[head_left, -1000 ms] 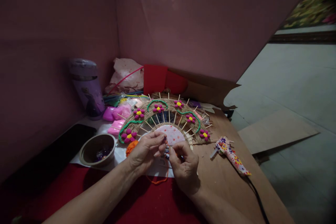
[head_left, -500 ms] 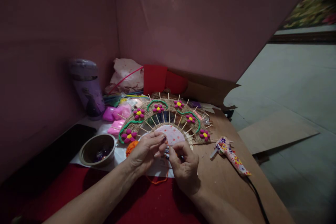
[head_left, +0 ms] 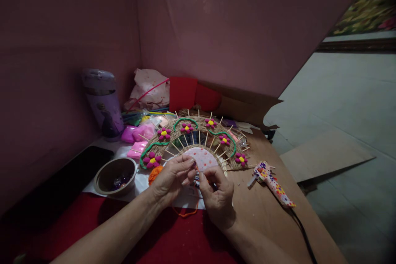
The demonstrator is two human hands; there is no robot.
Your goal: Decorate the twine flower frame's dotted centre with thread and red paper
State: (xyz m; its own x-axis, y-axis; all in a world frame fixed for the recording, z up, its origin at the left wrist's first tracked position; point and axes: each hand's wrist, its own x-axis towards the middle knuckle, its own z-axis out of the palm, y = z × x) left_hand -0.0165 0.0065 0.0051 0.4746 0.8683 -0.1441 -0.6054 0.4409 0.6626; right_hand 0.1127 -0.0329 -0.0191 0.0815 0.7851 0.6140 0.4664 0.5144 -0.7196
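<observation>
My left hand (head_left: 175, 173) is closed, thumb and fingertips pinching a small dark purple bead (head_left: 194, 165). Facing it, my right hand (head_left: 218, 196) is closed on orange yarn with dark shiny beads (head_left: 196, 179), partly hidden by the fingers. A loop of orange yarn (head_left: 187, 215) hangs below the hands, and an orange yarn ball (head_left: 154, 174) sits beside my left wrist. Just behind stands a semicircular twine-wrapped craft piece (head_left: 201, 121) with sticks, pink flowers, green strands and a dotted centre. To the left, a bowl (head_left: 100, 183) holds dark purple beads.
A flower-patterned glue gun (head_left: 275, 183) with a black cord lies on the board at right. A purple tumbler (head_left: 105, 105), pink packets (head_left: 142, 133) and red sheets (head_left: 183, 93) stand at the back. A dark flat object (head_left: 62, 179) lies at left; red cloth (head_left: 173, 243) covers the front.
Both hands stay nearly in place, with only slight movement of the fingertips around the bead and yarn. Nothing else has visibly moved.
</observation>
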